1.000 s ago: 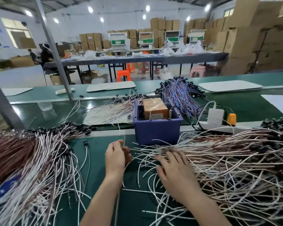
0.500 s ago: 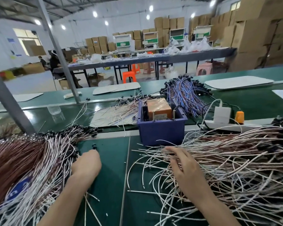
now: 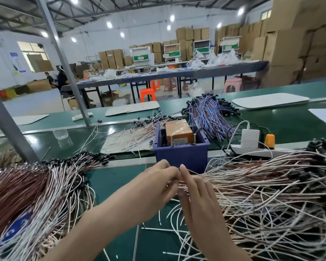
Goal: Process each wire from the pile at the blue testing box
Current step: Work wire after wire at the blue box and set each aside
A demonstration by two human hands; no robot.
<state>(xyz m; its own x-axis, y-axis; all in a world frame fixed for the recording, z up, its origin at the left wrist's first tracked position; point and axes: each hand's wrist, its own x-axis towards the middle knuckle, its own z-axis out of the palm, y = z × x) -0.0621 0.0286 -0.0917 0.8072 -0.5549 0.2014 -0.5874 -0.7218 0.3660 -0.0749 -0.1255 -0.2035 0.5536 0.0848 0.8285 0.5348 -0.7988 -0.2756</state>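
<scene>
Left hand pinches pink-white wire ends just before the blue plastic testing box; right hand rests straight-fingered on their pile.

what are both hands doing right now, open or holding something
left hand: closed, fingers curled, pinching wire ends at the pile's edge
right hand: open, straight fingers resting on the wire pile

Two bare hands met just in front of a blue testing box on a green bench. The left hand pinched thin wires at the edge of a large tangled pile; the right hand lay straight-fingered on it.
</scene>
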